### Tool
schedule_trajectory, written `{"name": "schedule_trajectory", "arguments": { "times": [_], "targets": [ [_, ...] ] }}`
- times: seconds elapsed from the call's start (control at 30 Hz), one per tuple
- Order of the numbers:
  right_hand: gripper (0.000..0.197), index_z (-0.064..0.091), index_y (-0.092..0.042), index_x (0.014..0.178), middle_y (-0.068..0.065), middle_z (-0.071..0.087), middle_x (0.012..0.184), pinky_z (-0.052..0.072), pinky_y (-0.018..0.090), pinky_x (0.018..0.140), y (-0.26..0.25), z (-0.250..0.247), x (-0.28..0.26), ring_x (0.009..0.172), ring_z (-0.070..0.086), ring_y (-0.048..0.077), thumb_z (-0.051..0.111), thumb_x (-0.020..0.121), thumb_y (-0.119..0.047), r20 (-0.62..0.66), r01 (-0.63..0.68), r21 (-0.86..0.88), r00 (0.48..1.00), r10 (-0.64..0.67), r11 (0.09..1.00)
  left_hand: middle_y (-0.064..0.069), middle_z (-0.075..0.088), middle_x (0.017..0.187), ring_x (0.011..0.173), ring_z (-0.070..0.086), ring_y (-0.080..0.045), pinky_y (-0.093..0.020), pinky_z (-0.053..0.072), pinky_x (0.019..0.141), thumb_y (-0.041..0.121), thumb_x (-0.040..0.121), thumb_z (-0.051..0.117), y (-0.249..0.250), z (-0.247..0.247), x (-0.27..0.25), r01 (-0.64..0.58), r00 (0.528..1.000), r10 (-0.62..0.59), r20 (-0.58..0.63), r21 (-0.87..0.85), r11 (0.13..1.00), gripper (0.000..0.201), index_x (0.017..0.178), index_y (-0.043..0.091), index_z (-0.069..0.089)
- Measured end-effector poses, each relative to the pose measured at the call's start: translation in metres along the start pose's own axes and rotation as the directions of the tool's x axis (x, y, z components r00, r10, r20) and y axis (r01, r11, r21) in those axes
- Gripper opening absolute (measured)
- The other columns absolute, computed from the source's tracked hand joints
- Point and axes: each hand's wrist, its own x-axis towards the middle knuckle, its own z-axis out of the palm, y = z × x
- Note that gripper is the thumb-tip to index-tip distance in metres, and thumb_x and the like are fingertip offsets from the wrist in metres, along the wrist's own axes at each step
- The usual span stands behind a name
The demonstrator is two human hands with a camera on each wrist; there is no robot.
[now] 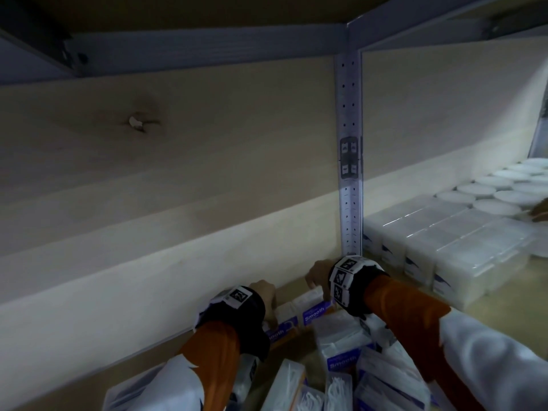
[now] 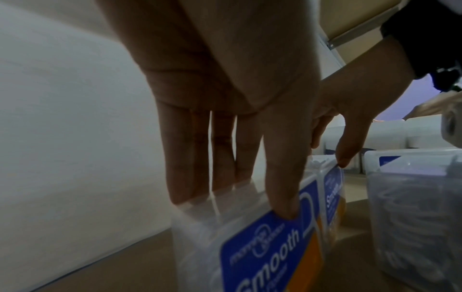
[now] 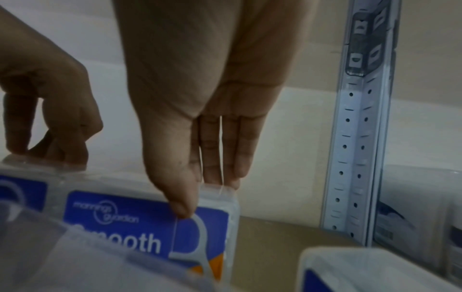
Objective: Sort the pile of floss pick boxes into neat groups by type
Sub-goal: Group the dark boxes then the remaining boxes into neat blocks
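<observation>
From the head camera I see my left hand and my right hand at the back of a shelf, both low against the pale back wall. Each hand is on one clear floss pick box with a blue "Smooth" label: the left box and the right box stand side by side, touching. Nearer to me lies the loose pile of floss pick boxes. A grey perforated post stands just right of my right wrist, and behind it a neat row of clear boxes and a group of white round lids.

In the left wrist camera the fingers reach down behind the left box and the thumb presses on the blue label in front, so this grip is clamped on the box. The right hand is beside it on the right box.

In the right wrist camera the fingers go behind the right box and the thumb touches its front upper edge; the grip pinches this box. The left hand holds the top of the left box. The post is to the right.
</observation>
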Motion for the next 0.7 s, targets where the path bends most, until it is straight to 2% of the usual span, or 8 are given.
{"name": "schedule_trajectory", "arguments": {
  "times": [0.23,0.5,0.7],
  "targets": [
    [0.041,0.042,0.002,0.137,0.017,0.041,0.146,0.037,0.032,0.104,0.001,0.001,0.002,0.131,0.043,0.029,0.045,0.096,-0.003,-0.006,0.001,-0.008,1.0,-0.001,1.0,-0.013,0.061,0.128,0.115,0.059,-0.026,-0.032,0.047,0.097,0.031,0.085,0.067,-0.005,0.003,0.002,-0.01,1.0,0.01,0.01,-0.015,1.0,0.051,0.126,0.002,0.059],
    [0.054,0.039,-0.004,0.139,0.015,0.042,0.144,0.038,0.036,0.105,0.013,0.005,0.0,0.131,0.043,0.029,0.06,0.09,-0.01,-0.036,0.02,-0.047,0.999,-0.022,0.999,-0.012,0.062,0.124,0.112,0.059,-0.026,-0.031,0.047,0.091,0.034,0.085,0.068,-0.012,-0.002,-0.007,-0.072,0.997,0.072,0.01,-0.049,0.996,0.051,0.125,0.004,0.059],
    [0.047,0.051,-0.009,0.132,0.011,0.047,0.14,0.038,0.036,0.105,0.02,0.014,-0.01,0.127,0.046,0.028,0.063,0.087,-0.012,-0.013,0.035,-0.019,0.999,-0.035,0.999,-0.01,0.06,0.127,0.116,0.057,-0.024,-0.029,0.045,0.094,0.026,0.087,0.065,-0.014,-0.007,-0.024,-0.116,0.993,0.117,0.009,-0.068,0.991,0.042,0.124,0.008,0.059]
  ]
}}
